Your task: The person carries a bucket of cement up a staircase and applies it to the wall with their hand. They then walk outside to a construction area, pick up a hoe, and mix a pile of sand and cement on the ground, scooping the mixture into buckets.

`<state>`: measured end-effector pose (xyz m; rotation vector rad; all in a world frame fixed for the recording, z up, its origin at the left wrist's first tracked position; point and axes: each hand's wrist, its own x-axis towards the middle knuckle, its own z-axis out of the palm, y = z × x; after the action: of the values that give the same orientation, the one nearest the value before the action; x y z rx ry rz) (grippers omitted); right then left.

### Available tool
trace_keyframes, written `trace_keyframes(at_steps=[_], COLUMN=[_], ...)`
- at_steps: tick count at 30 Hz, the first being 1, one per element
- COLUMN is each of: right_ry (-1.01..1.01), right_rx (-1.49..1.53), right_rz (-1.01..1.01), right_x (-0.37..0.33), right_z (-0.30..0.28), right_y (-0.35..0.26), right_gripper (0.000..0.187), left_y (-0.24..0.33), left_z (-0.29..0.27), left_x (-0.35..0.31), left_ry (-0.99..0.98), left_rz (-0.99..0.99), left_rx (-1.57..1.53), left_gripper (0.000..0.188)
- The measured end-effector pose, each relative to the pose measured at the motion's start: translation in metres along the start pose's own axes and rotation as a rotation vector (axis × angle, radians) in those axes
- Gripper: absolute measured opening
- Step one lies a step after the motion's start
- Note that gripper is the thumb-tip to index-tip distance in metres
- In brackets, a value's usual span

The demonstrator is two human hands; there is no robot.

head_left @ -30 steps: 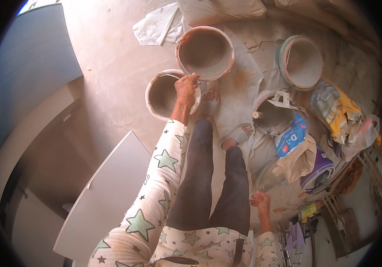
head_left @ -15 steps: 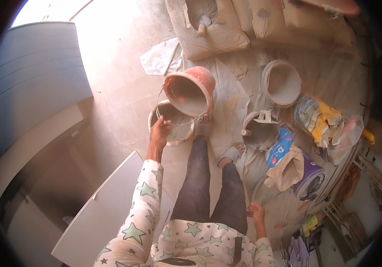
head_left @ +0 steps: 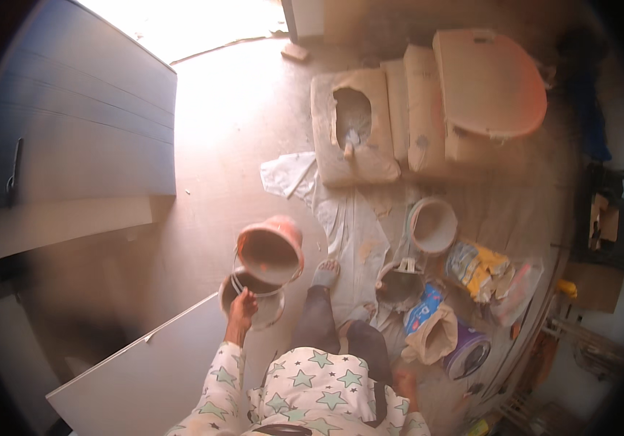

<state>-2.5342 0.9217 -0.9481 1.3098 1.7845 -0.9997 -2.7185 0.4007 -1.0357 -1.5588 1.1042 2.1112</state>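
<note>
My left hand [head_left: 242,308] is closed round the wire handle of an orange bucket [head_left: 290,227], which hangs tilted with its dusty mouth toward me. Just below it, partly covered by it and by my hand, is a second, greyish bucket [head_left: 274,312] with a pale rim. Whether this one also hangs from my hand or stands on the floor I cannot tell. Low beside my right leg, my right hand [head_left: 405,383] is blurred, its fingers unclear, with no object visible in it.
To the right stand a pale bucket [head_left: 434,225] and a dark-mouthed bucket [head_left: 397,285], near a yellow bag [head_left: 488,270], an opened paper bag [head_left: 432,338] and a purple tub [head_left: 467,352]. Ahead lie a torn sack [head_left: 370,163] and stacked sacks. A white panel [head_left: 145,370] leans at left.
My view has tilted up, showing more floor and the sacks ahead. My left hand still grips the orange bucket's handle. My right hand sits nearer the lower edge, more blurred.
</note>
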Motion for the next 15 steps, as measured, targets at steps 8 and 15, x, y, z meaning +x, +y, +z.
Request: trace_keyframes(at_steps=[8, 15], right_ry=[0.034, 0.028], right_rx=[-0.334, -0.295], right_rz=[-0.401, -0.441], right_x=[0.001, 0.041], right_z=[-0.015, -0.018], right_y=[-0.04, -0.153], right_gripper=[0.021, 0.021], left_y=[-0.017, 0.009], left_z=[-0.097, -0.112], left_x=[-0.061, -0.111], left_ry=[0.303, 0.465], left_rz=[-0.046, -0.035], left_rx=[-0.041, -0.223], left_gripper=[0.029, 0.032])
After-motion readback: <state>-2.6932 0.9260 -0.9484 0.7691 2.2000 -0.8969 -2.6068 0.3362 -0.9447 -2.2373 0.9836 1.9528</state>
